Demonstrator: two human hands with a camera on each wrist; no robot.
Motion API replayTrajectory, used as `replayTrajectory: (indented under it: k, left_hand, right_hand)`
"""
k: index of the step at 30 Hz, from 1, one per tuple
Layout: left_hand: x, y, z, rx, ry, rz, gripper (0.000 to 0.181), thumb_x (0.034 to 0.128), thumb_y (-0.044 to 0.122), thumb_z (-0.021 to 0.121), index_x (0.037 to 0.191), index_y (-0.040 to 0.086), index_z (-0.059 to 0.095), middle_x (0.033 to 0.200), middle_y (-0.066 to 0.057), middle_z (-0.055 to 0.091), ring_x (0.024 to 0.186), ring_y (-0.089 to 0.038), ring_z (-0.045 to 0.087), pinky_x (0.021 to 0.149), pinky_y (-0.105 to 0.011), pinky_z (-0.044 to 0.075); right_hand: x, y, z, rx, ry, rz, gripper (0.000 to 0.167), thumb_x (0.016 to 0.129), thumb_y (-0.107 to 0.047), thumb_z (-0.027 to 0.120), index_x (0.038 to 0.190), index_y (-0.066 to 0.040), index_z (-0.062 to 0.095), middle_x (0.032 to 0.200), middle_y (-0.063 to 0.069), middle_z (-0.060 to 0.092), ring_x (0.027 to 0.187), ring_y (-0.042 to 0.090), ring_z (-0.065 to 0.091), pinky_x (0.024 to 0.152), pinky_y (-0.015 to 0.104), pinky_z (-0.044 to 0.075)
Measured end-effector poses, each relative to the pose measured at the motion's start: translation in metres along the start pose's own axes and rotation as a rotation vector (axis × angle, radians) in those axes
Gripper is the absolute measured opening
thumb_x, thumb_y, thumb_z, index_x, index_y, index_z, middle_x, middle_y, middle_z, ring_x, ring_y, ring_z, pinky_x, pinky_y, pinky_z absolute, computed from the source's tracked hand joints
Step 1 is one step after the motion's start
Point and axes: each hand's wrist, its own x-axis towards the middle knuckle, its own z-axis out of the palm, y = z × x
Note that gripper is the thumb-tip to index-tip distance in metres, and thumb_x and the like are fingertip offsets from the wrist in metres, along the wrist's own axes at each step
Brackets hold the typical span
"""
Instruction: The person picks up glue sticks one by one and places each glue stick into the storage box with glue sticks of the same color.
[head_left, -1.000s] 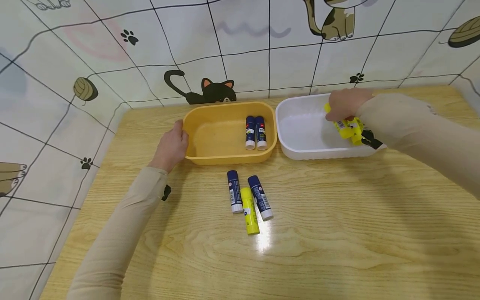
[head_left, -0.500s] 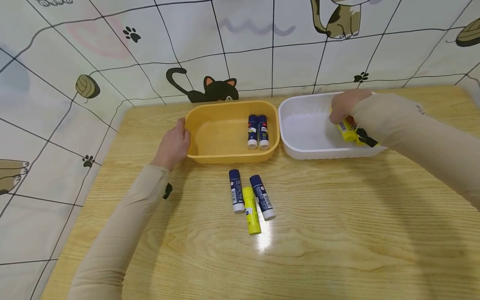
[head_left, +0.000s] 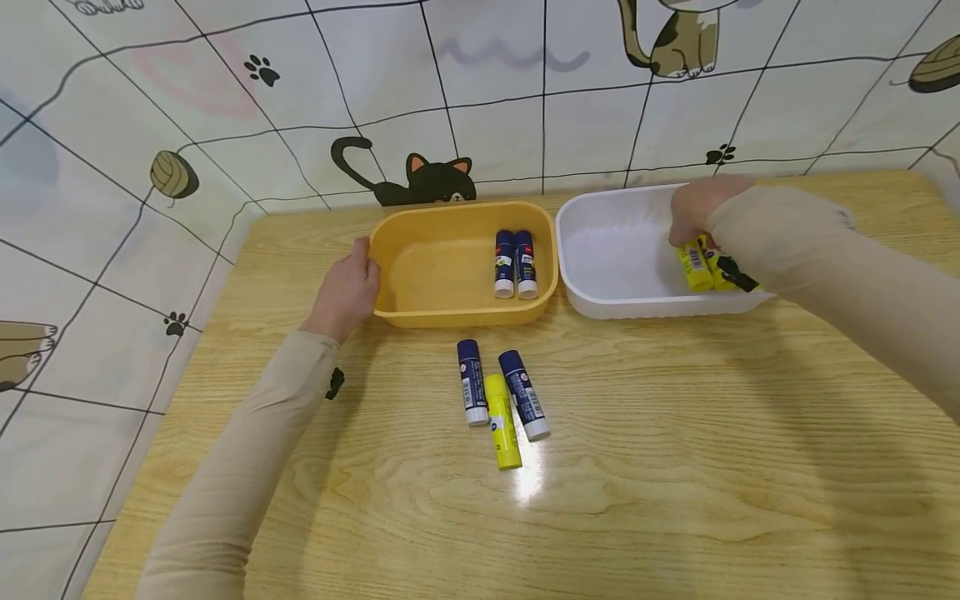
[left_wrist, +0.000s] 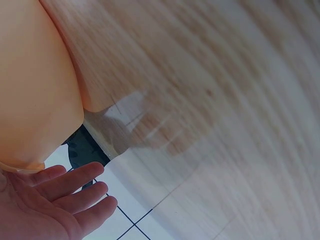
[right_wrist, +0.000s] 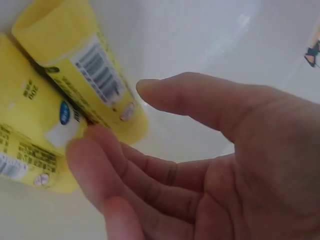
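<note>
Right grip [head_left: 701, 210] apart, thumb and fingers spread, right beside the smooth, cylindrical yellow glue sticks [right_wrist: 95, 75]; they're lying in the right half of the white tray [head_left: 622, 267], its floor stretching open to their left, rounded rim all about; long axes running front to back, near ends slanting slightly right; left grip [head_left: 341, 287] at the orange tub [head_left: 420, 275], fingers loosely extended, thumb hidden, clamped or not I can't tell; grainy worktop [head_left: 660, 458] beneath.
</note>
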Motion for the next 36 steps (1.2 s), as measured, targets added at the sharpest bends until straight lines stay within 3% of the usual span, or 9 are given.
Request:
replayTrajectory:
  k: [4,7,15,24,36]
  left_hand:
    - [-0.001,0.000,0.000,0.003,0.000,0.001,0.049,0.1027,0.018,0.024,0.145,-0.005,0.025,0.131,-0.033,0.049,0.105,-0.042,0.055,0.094,-0.052,0.041]
    - [-0.001,-0.001,0.000,0.006,0.001,0.008,0.048,0.1033,0.018,0.024,0.145,-0.005,0.025,0.129,-0.034,0.049,0.106,-0.044,0.054,0.094,-0.053,0.040]
    - [-0.001,-0.002,0.000,0.016,0.022,0.021,0.046,0.1032,0.017,0.026,0.144,-0.005,0.028,0.124,-0.034,0.053,0.101,-0.044,0.056,0.091,-0.054,0.042]
    - [-0.001,-0.003,0.001,0.030,0.043,0.042,0.045,0.1026,0.016,0.028,0.141,-0.007,0.030,0.114,-0.037,0.055,0.098,-0.047,0.057,0.087,-0.056,0.043]
    - [-0.001,-0.002,0.001,0.025,0.037,0.038,0.044,0.1027,0.016,0.027,0.141,-0.005,0.029,0.108,-0.035,0.057,0.092,-0.045,0.057,0.085,-0.055,0.043]
  right_hand:
    - [-0.010,0.002,-0.002,-0.011,0.032,-0.039,0.033,0.091,-0.029,0.054,0.088,0.003,0.057,0.056,0.002,0.057,0.052,0.015,0.053,0.075,0.048,0.038]
    - [-0.023,0.000,-0.001,0.004,0.074,-0.084,0.034,0.092,-0.032,0.056,0.080,0.000,0.056,0.056,0.003,0.055,0.056,0.020,0.053,0.075,0.054,0.036]
    - [-0.061,-0.008,0.011,0.012,0.232,-0.186,0.032,0.090,-0.031,0.062,0.076,-0.005,0.052,0.062,0.004,0.045,0.059,0.022,0.046,0.054,0.034,0.031]
    - [-0.086,-0.013,0.030,0.071,0.348,-0.230,0.029,0.087,-0.029,0.066,0.075,-0.007,0.051,0.060,0.005,0.046,0.053,0.021,0.042,0.048,0.032,0.029]
    - [-0.107,-0.033,0.047,0.065,0.486,-0.307,0.029,0.083,-0.029,0.072,0.075,-0.011,0.052,0.057,0.004,0.045,0.050,0.023,0.042,0.043,0.034,0.031]
